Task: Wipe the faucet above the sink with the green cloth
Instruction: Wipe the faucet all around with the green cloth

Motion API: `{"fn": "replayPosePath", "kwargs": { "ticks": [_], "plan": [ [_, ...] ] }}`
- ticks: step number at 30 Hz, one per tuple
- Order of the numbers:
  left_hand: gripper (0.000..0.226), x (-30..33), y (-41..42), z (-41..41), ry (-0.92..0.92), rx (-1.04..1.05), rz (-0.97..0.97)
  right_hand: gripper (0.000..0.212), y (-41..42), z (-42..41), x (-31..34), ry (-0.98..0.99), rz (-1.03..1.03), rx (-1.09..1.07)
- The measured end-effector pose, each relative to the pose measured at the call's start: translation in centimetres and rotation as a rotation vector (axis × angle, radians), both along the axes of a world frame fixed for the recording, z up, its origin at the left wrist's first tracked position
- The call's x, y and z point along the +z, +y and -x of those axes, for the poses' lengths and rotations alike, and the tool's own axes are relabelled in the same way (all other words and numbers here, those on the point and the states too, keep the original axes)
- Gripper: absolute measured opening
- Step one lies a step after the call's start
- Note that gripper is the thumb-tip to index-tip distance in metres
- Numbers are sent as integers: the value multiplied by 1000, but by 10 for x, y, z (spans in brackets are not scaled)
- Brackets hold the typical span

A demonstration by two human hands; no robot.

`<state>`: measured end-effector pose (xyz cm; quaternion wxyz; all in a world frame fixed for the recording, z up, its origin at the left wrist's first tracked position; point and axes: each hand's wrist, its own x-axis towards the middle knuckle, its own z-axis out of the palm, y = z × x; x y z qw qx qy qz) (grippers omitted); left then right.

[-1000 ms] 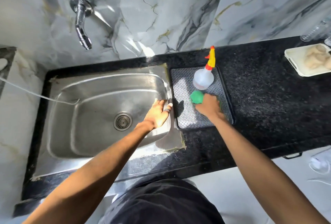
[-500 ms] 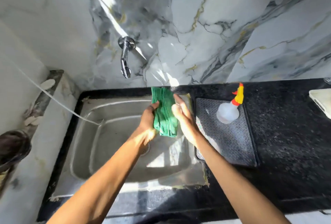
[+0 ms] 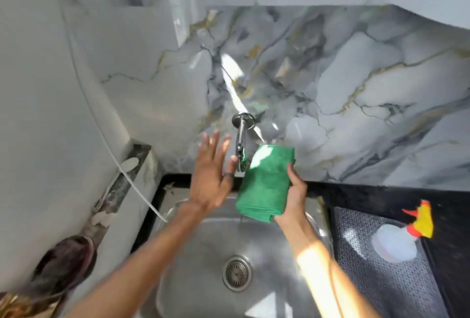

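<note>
A chrome faucet (image 3: 241, 139) juts from the marble wall above the steel sink (image 3: 203, 254). The folded green cloth (image 3: 264, 182) is held upright just right of the spout, its upper left edge close to the spout's tip. My right hand (image 3: 295, 190) grips the cloth from its right side. My left hand (image 3: 211, 177) is raised flat with fingers spread, just left of the spout and holding nothing; a dark ring is on one finger.
A black patterned mat (image 3: 376, 279) lies on the dark counter to the right, with a white spray bottle (image 3: 396, 241) with a red and yellow nozzle on it. A white hose (image 3: 122, 167) runs down the left wall toward the sink. A dark round object (image 3: 68, 261) sits at lower left.
My right hand took the cloth from the mat; both hands held it over the sink. Now the left hand has let go and opened, and the cloth has risen beside the spout.
</note>
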<state>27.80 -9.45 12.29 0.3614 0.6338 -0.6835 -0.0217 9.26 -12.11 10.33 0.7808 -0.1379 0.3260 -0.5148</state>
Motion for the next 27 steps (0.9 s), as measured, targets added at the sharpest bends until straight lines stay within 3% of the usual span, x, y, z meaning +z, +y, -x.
{"fn": "replayPosePath", "kwargs": {
  "ticks": [2, 5, 8, 11, 14, 17, 21, 27],
  "plan": [
    [65, -2, -26, -39, -208, 122, 33, 56, -17, 1, 12, 168, 12, -44],
    [68, 3, -81, -74, -345, 164, 105, 46, -44, -16, 39, 386, 70, -233],
    [67, 10, -135, -91, -533, 184, 292, 53, -57, -51, 58, 917, 420, -407],
    [65, 23, -179, -101, -638, 146, 493, 63, -67, -102, 55, 1580, 655, -272],
    [64, 17, -203, -108, -653, 119, 624, 73, -59, -137, 40, 1937, 644, 46],
    [67, 11, -219, -116, -631, 91, 723, 74, -65, -129, 30, 2063, 762, 163],
    [69, 4, -232, -114, -593, 101, 832, 65, -91, -98, 35, 2066, 938, 313],
    [66, -16, -231, -95, -409, 193, 824, 52, -88, -96, 22, 1919, 932, -34]
  ]
}}
